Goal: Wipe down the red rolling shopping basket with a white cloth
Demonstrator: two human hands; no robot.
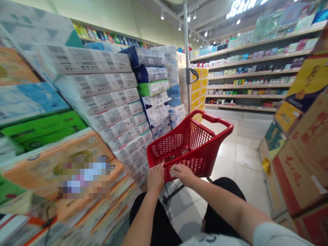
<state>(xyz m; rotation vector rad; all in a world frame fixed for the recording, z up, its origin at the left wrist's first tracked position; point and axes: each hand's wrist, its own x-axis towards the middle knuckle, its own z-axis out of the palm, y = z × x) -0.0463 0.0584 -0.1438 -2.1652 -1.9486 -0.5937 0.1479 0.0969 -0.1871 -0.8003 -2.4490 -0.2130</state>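
Red plastic mesh formed the shopping basket, which was seen on a wheeled frame in the aisle, just beside a tall stack of tissue packs on the left. The near rim of the basket was gripped by both hands: the left hand was laid over the rim with its fingers curled on it, and the right hand was closed on the same rim just beside it, the two hands close together but apart. The basket's handle was turned away from the person, on the far side. What lay inside the basket could not be told through the mesh. Cardboard boxes with red print were stacked at the right, near the basket but not touching it. Shelves filled with small packaged goods were seen along the far wall, well apart from the hands. Pale floor tiles were visible under and beyond the basket. Dark trousers were seen below the forearms.
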